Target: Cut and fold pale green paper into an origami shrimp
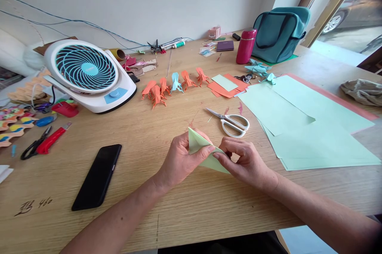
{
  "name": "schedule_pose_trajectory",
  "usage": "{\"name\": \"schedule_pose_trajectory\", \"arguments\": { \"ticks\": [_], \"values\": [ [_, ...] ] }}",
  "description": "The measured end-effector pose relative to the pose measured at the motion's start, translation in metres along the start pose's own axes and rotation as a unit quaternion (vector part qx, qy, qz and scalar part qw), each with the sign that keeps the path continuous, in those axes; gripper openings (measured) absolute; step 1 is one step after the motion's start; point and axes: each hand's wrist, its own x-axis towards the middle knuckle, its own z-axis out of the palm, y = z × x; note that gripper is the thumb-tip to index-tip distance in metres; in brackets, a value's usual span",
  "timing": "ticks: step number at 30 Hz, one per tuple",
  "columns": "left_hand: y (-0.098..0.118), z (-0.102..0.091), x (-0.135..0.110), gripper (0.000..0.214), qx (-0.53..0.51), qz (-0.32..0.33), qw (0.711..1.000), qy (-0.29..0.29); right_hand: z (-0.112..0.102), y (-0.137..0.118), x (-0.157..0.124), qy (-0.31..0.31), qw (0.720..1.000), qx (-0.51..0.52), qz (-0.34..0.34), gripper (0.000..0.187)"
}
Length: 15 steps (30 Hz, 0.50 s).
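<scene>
Between my two hands is a folded piece of light green paper [197, 141], raised a little off the wooden table near its front edge. My left hand [186, 154] pinches it, the thumb lying along a fold near the middle. My right hand [243, 160] grips its right side between thumb and bent fingers. Part of the paper is hidden behind the fingers. Just beyond my hands, white-handled scissors [231, 122] lie with the blades pointing left. Farther back stand several folded orange paper figures [157, 95] and a blue one [176, 82].
Light green sheets [325, 142] spread over the right side, near orange paper [229, 89] and keys [247, 78]. A black phone [98, 176] lies left of my arm. Beyond are a fan [89, 73], a red cutter [52, 140], a pink flask [246, 46] and a teal bag [277, 35].
</scene>
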Motion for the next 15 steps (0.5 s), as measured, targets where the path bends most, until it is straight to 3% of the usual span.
{"name": "schedule_pose_trajectory", "arguments": {
  "ticks": [2,5,8,15],
  "values": [
    [0.003,0.000,-0.002,0.012,0.032,0.048,0.998,0.003,-0.001,0.000,0.000,0.019,0.999,-0.014,-0.031,0.025],
    [0.007,-0.002,-0.006,0.006,0.091,0.174,0.980,-0.008,-0.003,-0.002,0.000,0.045,0.995,-0.033,-0.089,0.009],
    [0.007,-0.004,-0.009,0.013,0.131,0.279,0.951,-0.036,-0.005,-0.004,0.001,0.077,0.988,-0.049,-0.128,0.020],
    [0.002,-0.004,-0.011,0.015,0.167,0.374,0.912,-0.035,-0.007,-0.001,0.003,0.118,0.973,-0.077,-0.181,0.025]
  ]
}}
